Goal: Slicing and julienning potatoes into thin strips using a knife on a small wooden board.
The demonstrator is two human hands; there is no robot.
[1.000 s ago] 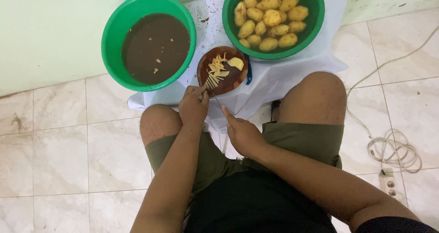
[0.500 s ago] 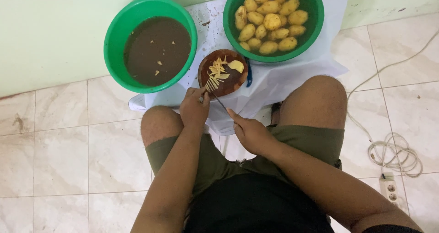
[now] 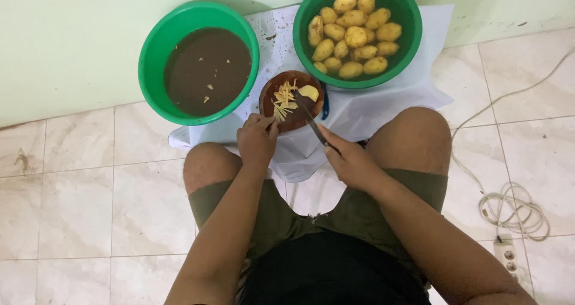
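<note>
Head view, looking down on a seated person's lap & floor. R hand (image 3: 353,161) grips a knife (image 3: 311,118), fingers clamped on the handle; blade runs toward 11 o'clock and its tip lies over the round wooden board (image 3: 272,95). L hand (image 3: 256,138) rests at the board's 7 o'clock edge, fingers curled together on the rim; cannot tell if anything is pinched under them. On the board: pale potato strips (image 3: 283,98) at centre-left, a potato half (image 3: 309,92) at 2 o'clock, just beside the blade. Board sits on a white sheet (image 3: 371,104) spread over the tiled floor (image 3: 90,179). Green basin w/ brown water (image 3: 200,62) at the board's 10 o'clock; green basin w/ peeled potatoes (image 3: 353,32) at 1 o'clock. Coiled white cable (image 3: 515,206) at far 4 o'clock, well apart.
</note>
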